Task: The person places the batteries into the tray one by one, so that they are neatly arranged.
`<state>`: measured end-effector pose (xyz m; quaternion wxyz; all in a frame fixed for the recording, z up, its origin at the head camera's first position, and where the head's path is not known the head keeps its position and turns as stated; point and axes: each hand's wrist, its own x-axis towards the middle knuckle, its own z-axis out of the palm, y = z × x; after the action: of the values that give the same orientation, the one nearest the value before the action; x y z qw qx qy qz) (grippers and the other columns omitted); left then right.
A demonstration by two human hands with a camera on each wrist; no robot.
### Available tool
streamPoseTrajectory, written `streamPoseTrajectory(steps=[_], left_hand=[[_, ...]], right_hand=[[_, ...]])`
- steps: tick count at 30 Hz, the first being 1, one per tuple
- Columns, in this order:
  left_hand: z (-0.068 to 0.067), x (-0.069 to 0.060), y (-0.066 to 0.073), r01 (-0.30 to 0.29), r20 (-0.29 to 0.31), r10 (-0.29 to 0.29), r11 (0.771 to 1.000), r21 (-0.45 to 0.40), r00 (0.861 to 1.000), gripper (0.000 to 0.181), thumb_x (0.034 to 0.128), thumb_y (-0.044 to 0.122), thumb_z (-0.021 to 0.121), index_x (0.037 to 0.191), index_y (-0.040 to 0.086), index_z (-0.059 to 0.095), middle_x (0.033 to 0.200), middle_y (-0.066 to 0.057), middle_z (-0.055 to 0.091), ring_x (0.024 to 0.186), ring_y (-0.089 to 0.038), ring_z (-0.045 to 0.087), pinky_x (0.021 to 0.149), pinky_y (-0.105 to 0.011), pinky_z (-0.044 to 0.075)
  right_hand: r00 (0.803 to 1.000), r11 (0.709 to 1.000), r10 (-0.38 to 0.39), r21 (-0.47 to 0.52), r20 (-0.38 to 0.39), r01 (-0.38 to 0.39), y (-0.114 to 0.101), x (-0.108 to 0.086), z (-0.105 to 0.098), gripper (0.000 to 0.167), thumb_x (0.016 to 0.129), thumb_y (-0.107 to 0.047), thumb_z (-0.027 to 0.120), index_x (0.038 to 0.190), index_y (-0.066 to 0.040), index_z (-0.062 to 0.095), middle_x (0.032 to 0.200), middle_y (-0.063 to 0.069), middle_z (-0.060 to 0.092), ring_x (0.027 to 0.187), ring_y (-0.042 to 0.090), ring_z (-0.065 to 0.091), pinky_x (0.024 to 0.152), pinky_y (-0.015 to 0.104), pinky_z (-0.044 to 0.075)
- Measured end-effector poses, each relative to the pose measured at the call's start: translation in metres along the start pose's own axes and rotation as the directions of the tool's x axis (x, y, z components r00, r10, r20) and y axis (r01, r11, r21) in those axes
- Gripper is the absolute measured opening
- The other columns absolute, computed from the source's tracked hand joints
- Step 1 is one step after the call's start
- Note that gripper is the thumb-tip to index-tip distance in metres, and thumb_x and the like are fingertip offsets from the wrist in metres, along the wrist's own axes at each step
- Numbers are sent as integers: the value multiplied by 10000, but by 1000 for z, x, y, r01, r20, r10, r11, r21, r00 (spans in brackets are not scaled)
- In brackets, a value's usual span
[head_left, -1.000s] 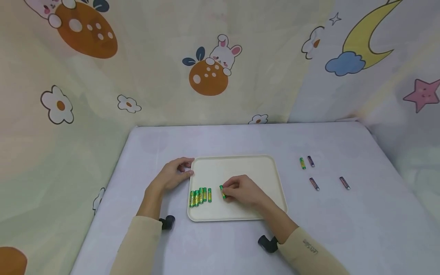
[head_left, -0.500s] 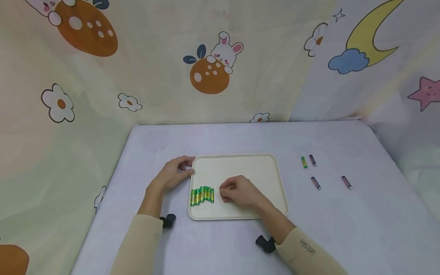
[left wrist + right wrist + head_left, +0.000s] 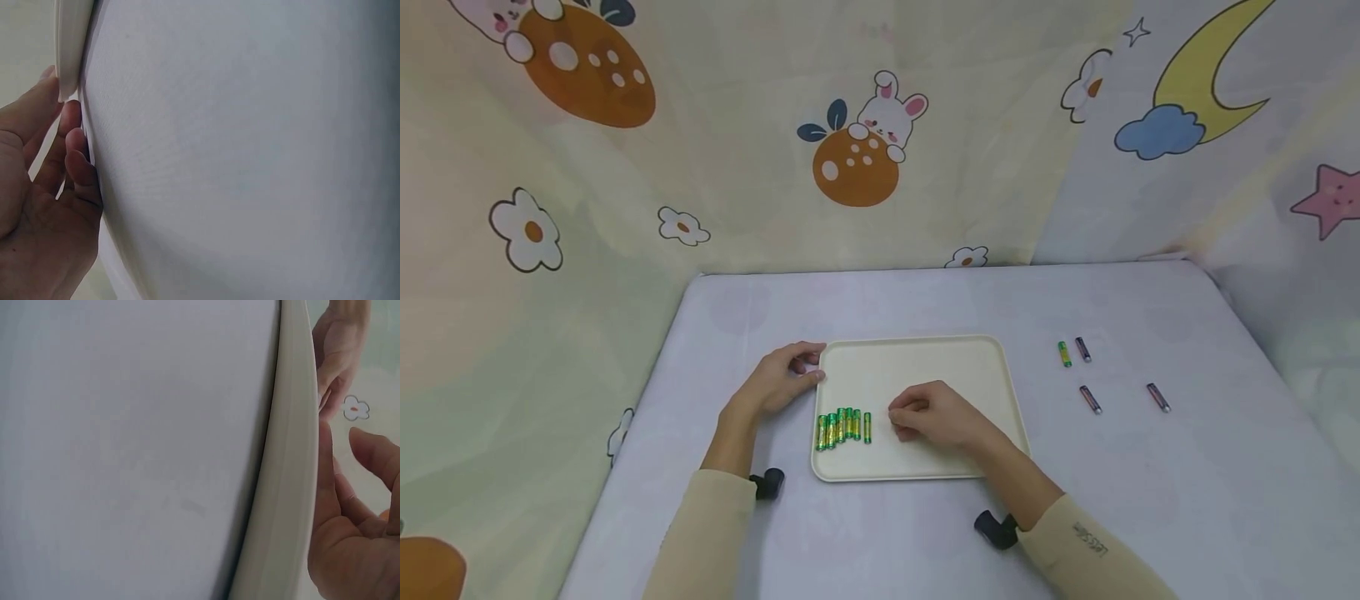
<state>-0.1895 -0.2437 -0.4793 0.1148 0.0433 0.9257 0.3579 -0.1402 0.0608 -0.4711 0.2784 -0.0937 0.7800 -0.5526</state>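
Observation:
A cream tray point(image 3: 947, 362) lies on the white-covered table. My left hand point(image 3: 778, 379) grips its left edge, with the thumb point(image 3: 37, 103) at the rim and the other fingers curled low beside it. Several green-and-yellow batteries point(image 3: 841, 425) lie side by side at the tray's front left. The rightmost battery point(image 3: 867, 427) sits slightly apart from that row. To its right, over the tray, is my right hand point(image 3: 934, 412). In the right wrist view this hand's thumb point(image 3: 375, 453) and fingers are parted, with nothing visible between them.
Right of the tray, on the table, lie a green battery point(image 3: 1064, 354) and three dark batteries, one beside it point(image 3: 1082, 349), one nearer point(image 3: 1090, 400), and one farther right point(image 3: 1158, 397). A patterned cloth point(image 3: 737, 150) hangs behind the table.
My right hand has let go of a green battery at the right end of the row and drawn back a little to the right. My left hand stays at the tray's edge.

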Motion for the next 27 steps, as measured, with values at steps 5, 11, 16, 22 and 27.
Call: streamPoseTrajectory(steps=[5,11,16,22,27], left_hand=[[0,-1,0,-1,0,1,1000,5,1000,513,968,297,734,1453,232,582,1281,4,644,1101,-206,561,943,-409,441],[-1,-2,3,1,1,-1,1000,1,1000,518,964,285,740,1454,228,582,1282,-5,646,1099,-212,561,940,-410,442],[-1,-3,3,7,2,-7,1000,-3,1000,509,965,293,739,1448,234,588,1278,2,646,1091,-205,555,931,-402,439],[0,-3,5,8,-10,-8,1000,-5,1000,508,964,310,740,1445,241,593,1280,4,647,1092,-205,557,924,-410,443],[0,-2,4,15,-11,-15,1000,-3,1000,505,962,318,742,1441,254,596,1272,15,649,1090,-201,557,927,-400,441]], right_hand=[[999,999,-45,22,19,45,3,-5,-13,226,982,-189,689,1132,-22,716,964,109,750,846,230,740,867,334,574],[995,995,-98,26,9,97,9,-10,-33,306,986,-207,702,1206,4,674,991,146,743,886,267,728,881,343,569],[994,993,-107,40,-14,108,15,-15,-50,330,992,-194,699,1226,34,649,1027,186,732,927,297,724,877,333,576],[993,995,-99,27,-68,101,20,-22,-70,356,996,-193,696,1243,54,630,1040,196,728,957,291,724,874,323,583],[990,995,-95,3,-102,96,22,-30,-84,380,1003,-214,689,1259,59,620,1083,206,727,980,300,725,897,321,575]])
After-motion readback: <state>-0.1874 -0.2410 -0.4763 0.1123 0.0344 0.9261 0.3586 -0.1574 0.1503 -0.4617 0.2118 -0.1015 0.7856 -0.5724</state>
